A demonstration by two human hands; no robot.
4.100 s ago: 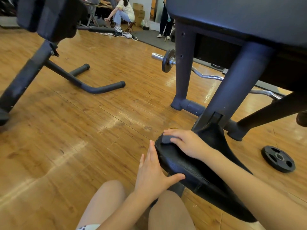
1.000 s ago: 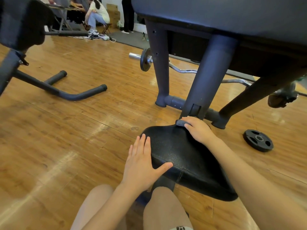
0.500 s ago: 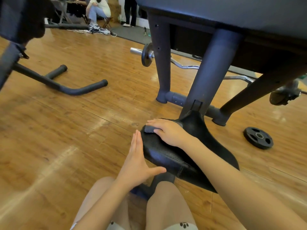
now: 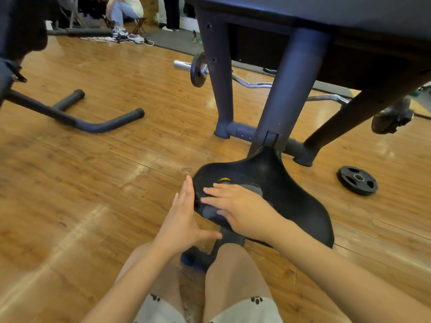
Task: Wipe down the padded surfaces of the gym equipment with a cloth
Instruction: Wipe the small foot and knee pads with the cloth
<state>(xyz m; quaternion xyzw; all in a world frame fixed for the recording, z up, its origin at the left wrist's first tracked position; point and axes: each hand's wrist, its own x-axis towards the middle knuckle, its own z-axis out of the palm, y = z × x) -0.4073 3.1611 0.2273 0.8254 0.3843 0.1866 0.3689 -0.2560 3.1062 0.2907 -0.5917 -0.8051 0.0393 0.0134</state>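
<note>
A black padded seat (image 4: 286, 194) juts out low in front of my knees, fixed to a dark frame post. On its near left part lies a grey cloth (image 4: 255, 188), mostly covered by my right hand (image 4: 240, 206), which presses it flat with straight fingers. A yellow mark shows on the pad just beyond the cloth. My left hand (image 4: 180, 220) is flat against the seat's left edge, fingers straight, thumb spread out under the pad.
A large dark padded bench top (image 4: 326, 12) looms overhead on thick posts (image 4: 282, 94). A curl bar (image 4: 247, 82) and a loose weight plate (image 4: 356, 180) lie on the wooden floor. Another machine's base (image 4: 77, 117) is to the left. People are far back.
My right hand has slid the cloth along the seat's left part toward me. The left hand stays against the seat's left edge. The view has shifted slightly.
</note>
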